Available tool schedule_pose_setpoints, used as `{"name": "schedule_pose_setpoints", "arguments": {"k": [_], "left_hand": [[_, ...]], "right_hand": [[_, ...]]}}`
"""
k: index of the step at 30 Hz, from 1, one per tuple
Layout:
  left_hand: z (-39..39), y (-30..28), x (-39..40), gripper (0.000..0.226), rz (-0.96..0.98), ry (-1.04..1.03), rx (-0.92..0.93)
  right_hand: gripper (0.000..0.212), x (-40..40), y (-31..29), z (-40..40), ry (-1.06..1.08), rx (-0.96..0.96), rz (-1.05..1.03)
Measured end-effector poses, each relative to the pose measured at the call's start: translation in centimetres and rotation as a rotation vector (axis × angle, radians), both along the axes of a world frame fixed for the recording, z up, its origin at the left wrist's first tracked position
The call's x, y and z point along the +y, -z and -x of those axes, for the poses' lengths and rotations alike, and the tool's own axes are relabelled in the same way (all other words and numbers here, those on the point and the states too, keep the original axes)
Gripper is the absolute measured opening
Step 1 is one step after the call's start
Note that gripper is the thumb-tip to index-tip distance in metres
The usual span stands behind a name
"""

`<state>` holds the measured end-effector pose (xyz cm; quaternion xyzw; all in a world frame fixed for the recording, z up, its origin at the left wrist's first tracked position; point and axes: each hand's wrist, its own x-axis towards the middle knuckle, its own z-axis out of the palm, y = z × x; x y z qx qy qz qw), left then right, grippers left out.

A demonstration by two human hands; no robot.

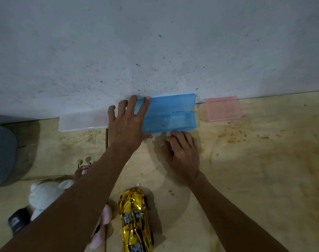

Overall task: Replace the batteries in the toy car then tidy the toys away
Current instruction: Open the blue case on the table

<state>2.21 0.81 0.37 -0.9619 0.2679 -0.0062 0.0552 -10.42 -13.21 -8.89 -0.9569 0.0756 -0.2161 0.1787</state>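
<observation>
A shiny gold toy car (pixel 135 220) stands on the wooden floor near the bottom edge, between my forearms. A blue plastic case (pixel 170 113) lies open against the wall, its lid leaning upright. My left hand (pixel 127 122) rests on the case's left end, fingers spread over the lid and base. Just below the case's front edge, my right hand (pixel 181 151) has its fingers curled down on the floor; whether it holds anything is hidden.
A clear plastic box (pixel 82 121) lies left of the blue case and a pink one (pixel 222 109) to its right, all along the grey wall. Plush toys, white (pixel 46 195) and pink (pixel 102 226), and a dark object (pixel 18 221) sit at the lower left.
</observation>
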Motion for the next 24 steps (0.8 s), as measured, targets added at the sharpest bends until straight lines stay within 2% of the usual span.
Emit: {"name": "schedule_pose_setpoints", "arguments": {"k": [7, 9, 13, 15, 20, 24], "left_hand": [[0.0, 0.3, 0.2, 0.110, 0.009, 0.012, -0.011], [0.0, 0.3, 0.2, 0.110, 0.023, 0.014, -0.025], [0.6, 0.3, 0.3, 0.106, 0.065, 0.019, -0.074], [1.0, 0.5, 0.4, 0.096, 0.095, 0.021, -0.104], [1.3, 1.8, 0.6, 0.054, 0.111, 0.080, -0.135], [1.1, 2.9, 0.3, 0.037, 0.134, 0.094, -0.157]], "right_hand": [[0.033, -2.1, -3.8, -1.2, 0.050, -0.116, -0.110], [0.046, -4.2, -5.4, -3.0, 0.023, -0.061, -0.129], [0.067, -8.0, -7.0, -5.5, -0.061, 0.135, -0.007], [0.064, -8.8, -6.8, -5.4, -0.118, 0.161, 0.053], [0.033, -9.5, -4.2, -3.9, -0.242, 0.041, 0.073], [0.032, -9.4, -3.0, -4.2, -0.224, 0.046, 0.104]]}}
